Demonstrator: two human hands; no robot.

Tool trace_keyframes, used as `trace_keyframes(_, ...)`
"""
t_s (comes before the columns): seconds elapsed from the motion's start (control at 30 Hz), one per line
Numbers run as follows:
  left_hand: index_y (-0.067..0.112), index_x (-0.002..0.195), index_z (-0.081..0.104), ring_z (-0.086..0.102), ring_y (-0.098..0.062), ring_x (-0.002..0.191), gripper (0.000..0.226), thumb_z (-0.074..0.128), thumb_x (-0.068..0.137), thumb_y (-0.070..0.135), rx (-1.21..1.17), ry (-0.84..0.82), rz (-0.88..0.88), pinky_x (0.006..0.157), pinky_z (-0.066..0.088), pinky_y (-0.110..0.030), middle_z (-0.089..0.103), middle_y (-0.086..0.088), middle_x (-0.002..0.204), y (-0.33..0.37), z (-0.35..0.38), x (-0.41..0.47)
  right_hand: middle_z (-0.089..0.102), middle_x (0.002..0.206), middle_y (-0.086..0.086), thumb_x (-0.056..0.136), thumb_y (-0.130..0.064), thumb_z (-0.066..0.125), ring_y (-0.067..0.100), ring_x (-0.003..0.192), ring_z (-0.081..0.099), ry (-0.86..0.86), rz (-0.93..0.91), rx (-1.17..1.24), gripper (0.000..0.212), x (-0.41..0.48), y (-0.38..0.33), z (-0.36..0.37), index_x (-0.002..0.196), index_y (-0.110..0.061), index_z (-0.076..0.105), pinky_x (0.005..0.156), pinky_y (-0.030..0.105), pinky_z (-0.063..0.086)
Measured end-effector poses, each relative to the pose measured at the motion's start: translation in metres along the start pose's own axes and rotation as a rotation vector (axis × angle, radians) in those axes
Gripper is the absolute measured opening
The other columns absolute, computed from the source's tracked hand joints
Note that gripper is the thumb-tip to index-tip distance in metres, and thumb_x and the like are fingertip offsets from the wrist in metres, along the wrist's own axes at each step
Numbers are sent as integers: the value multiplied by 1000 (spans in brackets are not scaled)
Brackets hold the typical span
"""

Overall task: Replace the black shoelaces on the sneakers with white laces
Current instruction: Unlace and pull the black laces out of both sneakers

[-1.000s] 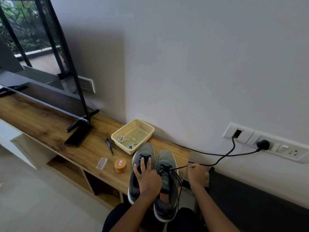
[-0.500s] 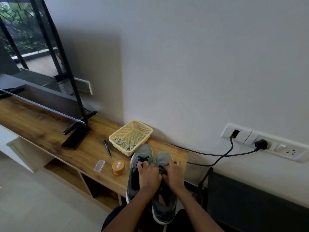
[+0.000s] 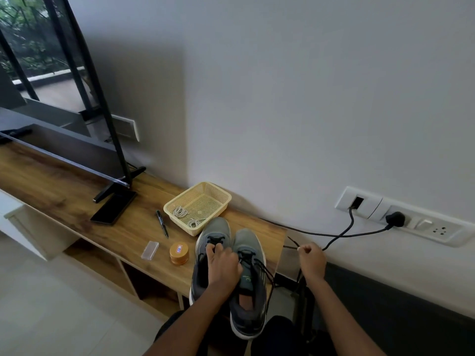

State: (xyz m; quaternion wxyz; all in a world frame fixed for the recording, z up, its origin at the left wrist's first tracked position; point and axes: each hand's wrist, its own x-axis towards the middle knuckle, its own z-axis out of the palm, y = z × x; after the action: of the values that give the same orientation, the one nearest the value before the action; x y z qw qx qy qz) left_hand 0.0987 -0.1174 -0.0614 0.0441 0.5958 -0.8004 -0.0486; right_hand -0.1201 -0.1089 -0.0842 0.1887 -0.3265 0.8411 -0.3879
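At the right end of the wooden desk (image 3: 77, 201) stands a pair of grey mesh sneakers (image 3: 248, 242), toes toward the wall. The left hand (image 3: 223, 268) presses on the left one, fingers (image 3: 210, 249) together over its lacing. Beyond the desk edge, the right hand (image 3: 312, 260) has its fingers clamped on the black shoelace (image 3: 293, 242) coming from the right sneaker. Coiled white laces (image 3: 180, 211) lie in the yellow plastic basket (image 3: 221, 192) just behind.

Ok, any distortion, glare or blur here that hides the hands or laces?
Head view: wide-angle bending slants the TV and socket strip. Head view: the TV screen reflects bright outdoors, no glare on the sneakers. Head view: left hand and right hand are sharp; the black lace in the right hand's grip is thin but readable.
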Motion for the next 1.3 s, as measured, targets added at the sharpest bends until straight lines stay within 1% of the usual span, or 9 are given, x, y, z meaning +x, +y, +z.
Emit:
trace_keyframes(0.1,19,102,60,42,-23,115,26,42,94,35,-9,3,-2,109,13,-41,58,0,109,3,0,-2,67,95,10,88,-14,59,32,102,56,-76,84,7,11,-8,17,-2,84,-16,69,90,47,47)
trace_keyframes(0.2,24,115,52,40,-21,117,26,43,94,38,-49,33,4,108,12,-42,50,1,119,2,1,-5,61,115,13,88,-17,60,31,112,49,-68,122,-22,20,-25,16,1,105,-11,70,98,42,41)
trace_keyframes(0.33,28,117,55,29,-21,126,29,47,92,38,-71,40,66,109,8,-44,38,2,132,8,0,-2,65,106,2,89,-24,59,23,111,50,-218,-80,-93,16,-59,-12,11,97,-15,71,95,30,27)
trace_keyframes(0.43,26,116,59,18,-25,136,27,50,92,34,-43,-36,69,112,2,-49,31,0,143,14,1,4,52,112,-4,84,-40,61,21,117,39,-303,-166,-208,18,-83,-23,25,92,-26,65,91,31,31)
trace_keyframes(0.6,27,113,61,11,-27,140,23,54,91,29,-61,-96,35,112,-1,-51,27,0,147,24,4,13,42,127,-4,84,-51,55,22,117,37,-202,-226,-425,38,-100,-15,44,111,-24,59,95,36,34)
trace_keyframes(0.77,27,103,64,11,-25,140,16,54,91,32,-88,-72,31,112,-1,-50,31,3,145,26,5,18,55,118,0,81,-34,68,25,108,45,-14,-266,-356,22,-103,-7,52,97,-18,70,88,38,37)
trace_keyframes(0.93,28,102,63,4,-25,143,17,50,94,34,-37,-38,24,111,-4,-50,23,3,151,27,10,19,67,90,2,43,-21,91,32,90,57,120,-313,-426,27,-102,-7,65,60,-18,70,91,50,30)
trace_keyframes(1.07,26,108,62,6,-26,142,19,49,95,31,-44,-15,-67,109,-2,-50,20,2,152,31,14,18,67,90,1,41,-21,92,25,96,46,193,-321,-445,28,-102,-5,70,57,-18,70,94,50,22)
trace_keyframes(1.3,20,110,57,38,-24,119,22,45,93,26,-42,86,-274,99,27,-39,49,1,122,7,1,36,67,89,0,42,-18,91,23,97,42,285,-352,-403,27,-96,4,72,60,-18,71,94,50,21)
